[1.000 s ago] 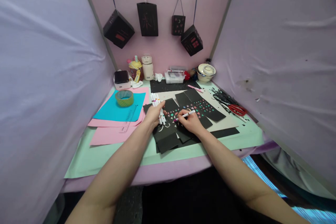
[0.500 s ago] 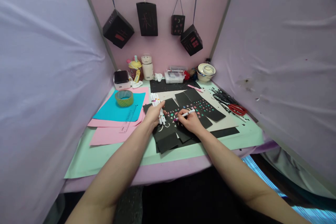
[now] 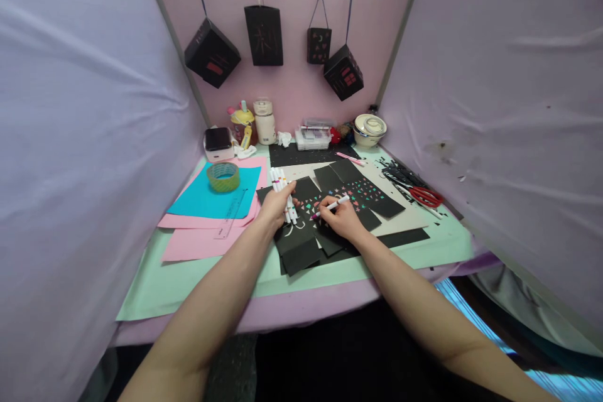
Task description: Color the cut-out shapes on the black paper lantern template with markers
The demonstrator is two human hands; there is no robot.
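Note:
Several white markers are gripped in a bundle by my left hand, which rests on the left part of a black cut-paper piece. My right hand holds a single white marker, its purple tip pointing down-left at the black paper. Small coloured shapes, pink, green and blue, cover the middle and right of the paper. White crescents show just below the marker bundle. Whether the purple tip touches the paper is too small to tell.
Blue paper, pink sheets, a tape roll and a clear ruler lie left. Red-handled scissors and black scraps lie right. Bottles, a plastic box and a bowl stand behind; black paper lanterns hang above.

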